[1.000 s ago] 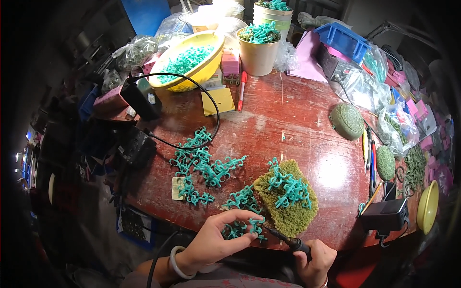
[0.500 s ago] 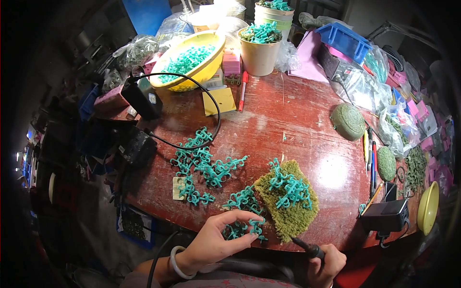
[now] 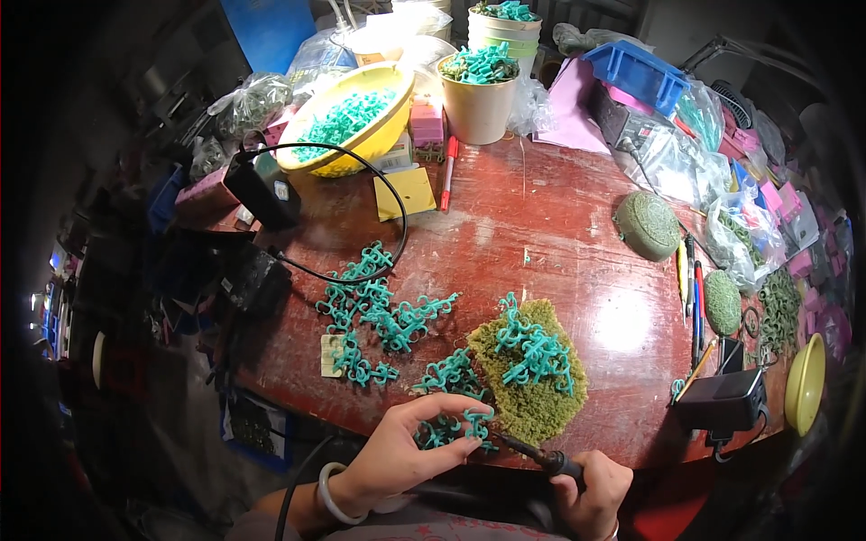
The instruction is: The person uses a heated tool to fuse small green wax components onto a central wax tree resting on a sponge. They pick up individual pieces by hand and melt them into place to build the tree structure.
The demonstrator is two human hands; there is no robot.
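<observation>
While we look down over the red-brown counter [image 3: 541,225], these lines set out what we see, each place given from the moss-green pad [image 3: 532,397] that lies near its front edge.

Left hand [image 3: 397,455]: our grip is partly curled, thumb and fingertips pinching a small teal plastic piece [image 3: 451,428] just left of the pad's near corner.

Right hand [image 3: 591,482]: our grip is wrapped fully round the dark handle of a soldering iron [image 3: 532,453], below the pad; its tip points toward the teal piece.

On the pad: a cluster of teal pieces [image 3: 537,347] rests on top.

Loose teal pieces [image 3: 379,316]: spread on the counter left of the pad.

Yellow bowl [image 3: 347,122]: far behind and left of the pad, full of teal pieces.

Cream cup [image 3: 478,90]: far behind the pad, heaped with teal pieces.

Yellow card [image 3: 406,192]: a flat square behind the pad, beside a red pen [image 3: 446,171].

Clear bags [image 3: 667,153]: behind and right of the pad; we cannot tell their contents.

Blue tray [image 3: 636,72]: far behind and right, upon pink sheets [image 3: 568,117].

Black adapter [image 3: 722,401]: right of the pad.
</observation>
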